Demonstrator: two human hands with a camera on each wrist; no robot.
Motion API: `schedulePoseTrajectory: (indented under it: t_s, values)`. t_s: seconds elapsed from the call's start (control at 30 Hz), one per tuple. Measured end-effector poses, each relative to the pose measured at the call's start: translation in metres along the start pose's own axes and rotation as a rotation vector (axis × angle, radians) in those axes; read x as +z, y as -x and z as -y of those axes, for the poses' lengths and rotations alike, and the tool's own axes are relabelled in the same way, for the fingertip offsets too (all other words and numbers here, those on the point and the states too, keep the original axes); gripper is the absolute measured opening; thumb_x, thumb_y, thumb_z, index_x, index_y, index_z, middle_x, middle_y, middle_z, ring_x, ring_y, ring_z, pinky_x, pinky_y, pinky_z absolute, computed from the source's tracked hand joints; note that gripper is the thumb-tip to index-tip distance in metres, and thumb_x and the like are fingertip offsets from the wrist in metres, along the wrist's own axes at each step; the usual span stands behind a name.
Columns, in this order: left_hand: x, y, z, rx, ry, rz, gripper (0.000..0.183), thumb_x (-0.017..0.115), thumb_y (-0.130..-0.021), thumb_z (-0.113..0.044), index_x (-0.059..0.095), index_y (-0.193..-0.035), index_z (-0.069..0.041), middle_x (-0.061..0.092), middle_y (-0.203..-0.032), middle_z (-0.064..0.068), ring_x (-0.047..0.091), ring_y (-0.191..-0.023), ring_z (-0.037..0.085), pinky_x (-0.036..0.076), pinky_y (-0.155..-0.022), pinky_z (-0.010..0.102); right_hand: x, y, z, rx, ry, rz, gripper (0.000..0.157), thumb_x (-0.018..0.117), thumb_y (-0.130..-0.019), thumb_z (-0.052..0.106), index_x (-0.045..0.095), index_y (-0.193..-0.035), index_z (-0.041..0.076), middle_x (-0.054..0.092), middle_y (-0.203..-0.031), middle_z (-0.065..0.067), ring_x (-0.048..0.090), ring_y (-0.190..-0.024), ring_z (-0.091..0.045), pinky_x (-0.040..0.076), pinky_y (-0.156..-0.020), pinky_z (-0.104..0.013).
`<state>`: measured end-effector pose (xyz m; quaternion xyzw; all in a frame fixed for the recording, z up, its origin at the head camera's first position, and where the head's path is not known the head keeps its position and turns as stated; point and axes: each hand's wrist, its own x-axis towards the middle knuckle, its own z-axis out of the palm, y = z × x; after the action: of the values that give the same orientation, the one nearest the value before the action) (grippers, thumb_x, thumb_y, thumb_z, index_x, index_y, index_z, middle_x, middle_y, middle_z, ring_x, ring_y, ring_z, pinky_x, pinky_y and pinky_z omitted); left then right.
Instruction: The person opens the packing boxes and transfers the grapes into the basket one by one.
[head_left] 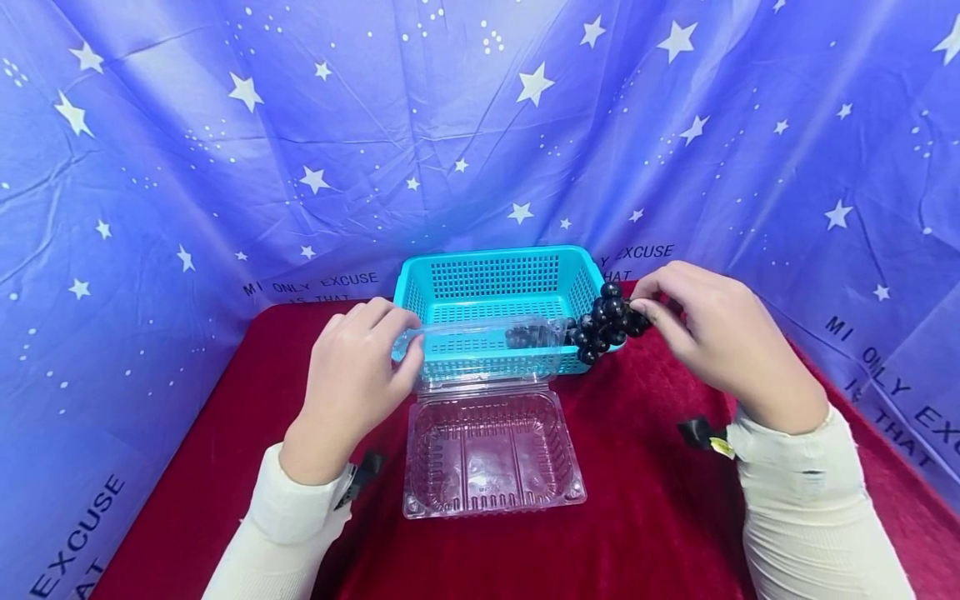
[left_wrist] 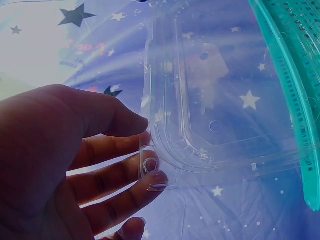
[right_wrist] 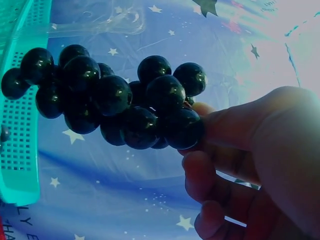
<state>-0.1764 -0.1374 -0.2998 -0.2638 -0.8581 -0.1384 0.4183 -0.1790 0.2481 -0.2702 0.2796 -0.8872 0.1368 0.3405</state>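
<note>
My left hand [head_left: 360,367] pinches the corner of the raised lid [head_left: 491,337] of a clear plastic clamshell box. In the left wrist view, the thumb and fingertips meet at the clear lid's [left_wrist: 170,165] edge. The box's ribbed base [head_left: 495,458] lies flat toward me, hinged to that lid. My right hand [head_left: 720,342] holds a bunch of black grapes [head_left: 603,323] by one end, between thumb and fingers. The bunch stretches left over the right side of a turquoise basket [head_left: 498,258], its far end seen through the lid. In the right wrist view, the grapes [right_wrist: 112,97] hang sideways.
Behind the clamshell stands the basket, with perforated walls; the lid overlaps its front. A dark red cloth [head_left: 637,500] covers the table. Blue curtains [head_left: 465,125] with white stars enclose the back and both sides.
</note>
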Motion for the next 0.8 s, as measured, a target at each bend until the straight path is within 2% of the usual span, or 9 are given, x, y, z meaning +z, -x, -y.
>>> schedulePoseTrajectory:
  t_s: [0.43,0.8]
  values:
    - [-0.001,-0.001,-0.001,-0.001,-0.004,0.012,0.01,0.068,-0.089,-0.017,0.075,-0.094,-0.011,0.069,-0.086,0.003,0.062,-0.074,0.024,0.047,-0.062,0.039,0.016,-0.003,-0.002,0.02,0.007,-0.03,0.011,0.076,-0.092,0.009,0.07,-0.1,0.015,0.064,-0.088,0.006,0.048,-0.066,-0.007,0.035,-0.062,-0.019]
    - [-0.001,0.0,-0.001,0.001,0.001,0.003,0.01,0.068,-0.089,-0.017,0.075,-0.094,-0.011,0.069,-0.087,0.003,0.061,-0.074,0.023,0.047,-0.062,0.04,0.034,-0.004,-0.004,0.038,-0.003,-0.077,0.007,0.073,-0.096,0.011,0.069,-0.101,0.013,0.064,-0.09,0.003,0.048,-0.068,-0.009,0.036,-0.061,-0.024]
